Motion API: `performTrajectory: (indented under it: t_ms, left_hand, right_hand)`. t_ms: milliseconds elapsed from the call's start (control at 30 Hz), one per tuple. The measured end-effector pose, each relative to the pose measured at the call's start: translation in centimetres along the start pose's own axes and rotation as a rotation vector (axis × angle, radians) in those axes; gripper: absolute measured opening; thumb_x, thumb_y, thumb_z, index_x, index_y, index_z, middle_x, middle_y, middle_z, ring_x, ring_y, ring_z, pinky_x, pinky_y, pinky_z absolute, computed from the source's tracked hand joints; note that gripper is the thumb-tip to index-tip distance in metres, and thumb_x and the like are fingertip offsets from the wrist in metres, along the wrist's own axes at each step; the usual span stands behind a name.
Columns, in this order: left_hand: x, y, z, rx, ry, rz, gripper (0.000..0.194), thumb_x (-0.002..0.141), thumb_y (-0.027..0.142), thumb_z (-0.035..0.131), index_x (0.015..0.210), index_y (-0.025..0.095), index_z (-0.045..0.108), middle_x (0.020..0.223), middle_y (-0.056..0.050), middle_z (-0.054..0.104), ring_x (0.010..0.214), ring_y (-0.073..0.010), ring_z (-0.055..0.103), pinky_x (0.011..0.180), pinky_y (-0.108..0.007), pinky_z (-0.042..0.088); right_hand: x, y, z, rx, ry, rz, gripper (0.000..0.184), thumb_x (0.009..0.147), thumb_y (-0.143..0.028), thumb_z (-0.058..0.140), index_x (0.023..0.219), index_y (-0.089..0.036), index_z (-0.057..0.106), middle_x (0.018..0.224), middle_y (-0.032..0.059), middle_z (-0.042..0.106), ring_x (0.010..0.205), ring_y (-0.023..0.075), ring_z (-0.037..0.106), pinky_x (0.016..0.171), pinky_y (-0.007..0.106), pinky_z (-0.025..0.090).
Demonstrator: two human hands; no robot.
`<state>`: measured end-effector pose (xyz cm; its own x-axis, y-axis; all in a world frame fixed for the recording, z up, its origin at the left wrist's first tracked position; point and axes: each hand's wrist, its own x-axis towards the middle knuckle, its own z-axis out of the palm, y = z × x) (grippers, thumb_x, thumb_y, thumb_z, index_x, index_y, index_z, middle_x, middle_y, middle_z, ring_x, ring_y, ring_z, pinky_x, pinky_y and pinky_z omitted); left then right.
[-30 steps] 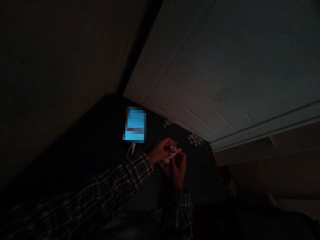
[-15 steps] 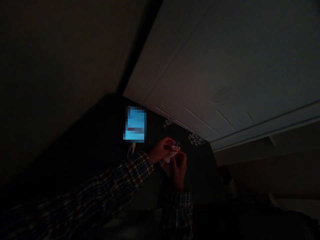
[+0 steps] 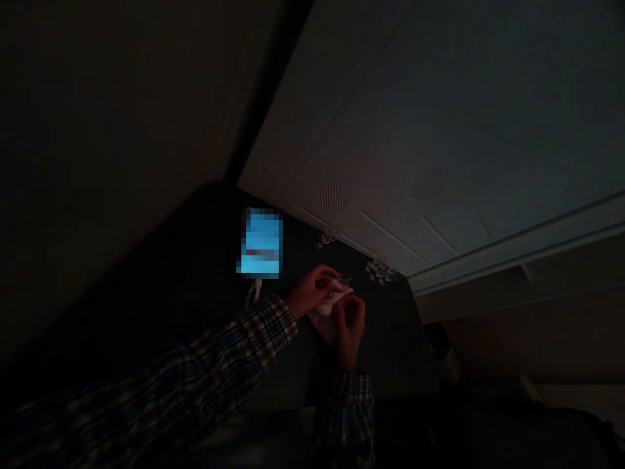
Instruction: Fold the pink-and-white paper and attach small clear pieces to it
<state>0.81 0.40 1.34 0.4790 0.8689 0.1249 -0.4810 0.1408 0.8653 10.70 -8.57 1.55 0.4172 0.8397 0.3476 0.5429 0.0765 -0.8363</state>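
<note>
The scene is very dark. My left hand (image 3: 310, 293) and my right hand (image 3: 347, 332) meet over a dark tabletop (image 3: 205, 293), both in plaid sleeves. Between them is a small clear glass (image 3: 342, 281) and a pale cloth (image 3: 329, 303). The left hand's fingers curl round the glass and the cloth. The right hand's fingers are closed against the cloth from below. How the glass is tilted is too dim to tell.
A lit blue screen (image 3: 261, 243) stands on the table behind the hands, with a white cable (image 3: 254, 293) below it. Two groups of small clear glasses (image 3: 382, 270) (image 3: 328, 238) sit along the table's far edge, against a pale panelled wall (image 3: 415, 130).
The hands have stayed in place; the cloth has shifted a little between the fingers. The view has tipped slightly.
</note>
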Motion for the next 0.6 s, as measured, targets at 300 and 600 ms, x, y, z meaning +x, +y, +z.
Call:
performTrajectory:
  t_ms: [300, 600]
  left_hand:
    - [0.42, -0.35, -0.56, 0.094, 0.130, 0.133, 0.029, 0.066, 0.018, 0.057, 0.094, 0.018, 0.052, 0.089, -0.003, 0.061, 0.085, -0.0156, 0.058, 0.072, -0.028, 0.046]
    - [0.33, 0.55, -0.32, 0.121, 0.197, 0.130, 0.021, 0.066, 0.021, 0.059, 0.086, 0.017, 0.054, 0.084, -0.003, 0.060, 0.080, -0.0147, 0.058, 0.070, -0.027, 0.046]
  right_hand:
    - [0.00, -0.05, -0.31, -0.061, 0.058, 0.003, 0.025, 0.081, -0.032, 0.046, 0.102, -0.018, 0.047, 0.087, 0.0029, 0.054, 0.074, 0.0123, 0.052, 0.065, 0.023, 0.041]
    - [0.08, -0.18, -0.29, -0.059, 0.128, -0.012, 0.026, 0.081, -0.033, 0.046, 0.102, -0.017, 0.048, 0.084, 0.0026, 0.053, 0.070, 0.0113, 0.051, 0.062, 0.023, 0.040]
